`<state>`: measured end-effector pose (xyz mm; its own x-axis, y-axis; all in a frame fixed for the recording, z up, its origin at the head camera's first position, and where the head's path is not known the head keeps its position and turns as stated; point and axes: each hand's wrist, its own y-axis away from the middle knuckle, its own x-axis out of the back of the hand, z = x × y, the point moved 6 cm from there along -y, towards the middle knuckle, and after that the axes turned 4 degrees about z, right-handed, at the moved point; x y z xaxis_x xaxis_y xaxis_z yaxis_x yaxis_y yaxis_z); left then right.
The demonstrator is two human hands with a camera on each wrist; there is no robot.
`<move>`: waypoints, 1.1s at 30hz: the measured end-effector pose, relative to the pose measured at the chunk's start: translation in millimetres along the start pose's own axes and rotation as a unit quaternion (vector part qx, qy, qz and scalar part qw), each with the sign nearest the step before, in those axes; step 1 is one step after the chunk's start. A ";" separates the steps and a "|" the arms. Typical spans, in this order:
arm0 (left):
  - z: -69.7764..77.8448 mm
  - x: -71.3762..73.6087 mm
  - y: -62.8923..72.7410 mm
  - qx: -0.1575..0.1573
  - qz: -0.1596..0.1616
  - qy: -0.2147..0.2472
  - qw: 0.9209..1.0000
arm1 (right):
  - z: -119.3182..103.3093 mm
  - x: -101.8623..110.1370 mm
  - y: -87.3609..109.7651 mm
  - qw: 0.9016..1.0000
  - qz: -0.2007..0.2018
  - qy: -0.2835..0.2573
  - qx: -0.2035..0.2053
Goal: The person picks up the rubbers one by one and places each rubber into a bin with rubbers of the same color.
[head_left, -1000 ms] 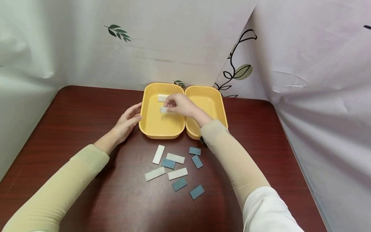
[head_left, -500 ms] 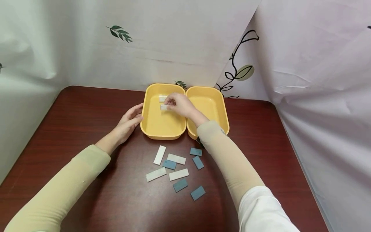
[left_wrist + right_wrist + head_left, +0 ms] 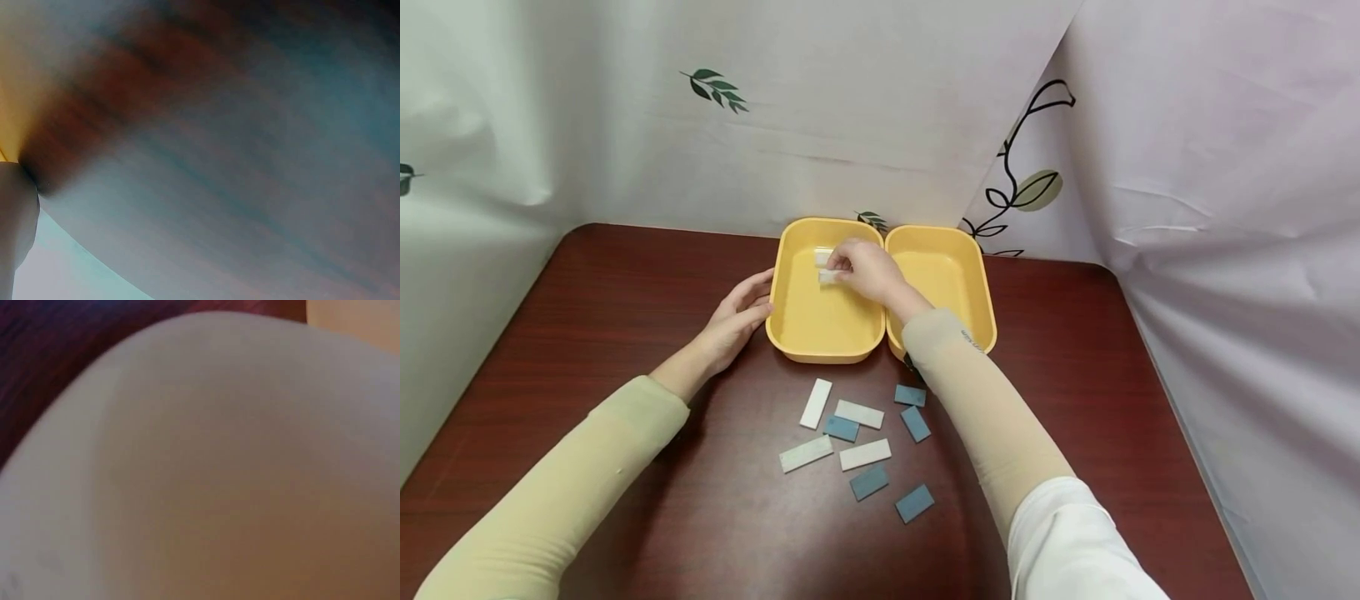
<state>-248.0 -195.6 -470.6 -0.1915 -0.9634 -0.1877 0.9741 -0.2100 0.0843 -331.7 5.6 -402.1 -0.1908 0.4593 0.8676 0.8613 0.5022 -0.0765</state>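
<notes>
My right hand [image 3: 867, 268] reaches into the left yellow tray [image 3: 820, 337], pinching a white rectangular tile [image 3: 828, 277] between thumb and fingers. Just behind that tile, a second white tile [image 3: 822, 258] lies on the tray floor, partly covered by the fingers. At the tray's left side my left hand [image 3: 730, 327] touches the outer wall with its fingers and thumb. The left wrist view is mostly blurred, with a fingertip [image 3: 17, 212] at its left edge. A pale sleeve [image 3: 219, 456] fills most of the right wrist view.
A second yellow tray [image 3: 936, 262] stands against the first, partly behind my right forearm. In front of the trays, several white tiles [image 3: 865, 454] and several blue-grey tiles [image 3: 914, 503] lie scattered on the dark red table [image 3: 700, 517]. A pale curtain hangs behind.
My right hand has moved the pinched white tile slightly toward the back of the tray, closer to the other white tile. The left hand stays at the tray's side.
</notes>
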 end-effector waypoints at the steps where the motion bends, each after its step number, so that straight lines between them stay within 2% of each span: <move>1: -0.1 -0.1 -0.1 0.000 0.000 0.000 1.000 | -0.2 -1.0 -0.1 1.000 -0.001 0.008 0.001; 8: -2.1 -1.0 -0.6 0.001 -0.001 0.001 1.000 | -0.3 -6.9 1.2 0.998 -0.010 0.054 -0.004; 18: -2.6 -3.1 -1.6 0.001 -0.002 0.004 1.000 | -4.8 1.4 5.4 0.999 -0.007 0.029 0.023; 33: 0.2 -2.1 0.1 -0.003 -0.001 0.004 1.000 | -33.1 26.9 11.9 0.997 -0.037 0.030 0.059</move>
<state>-247.5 -193.6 -469.9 -0.1926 -0.9615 -0.1958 0.9744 -0.2110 0.0779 -310.9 -0.4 -363.5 -0.2211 0.3745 0.9005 0.7832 0.6184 -0.0649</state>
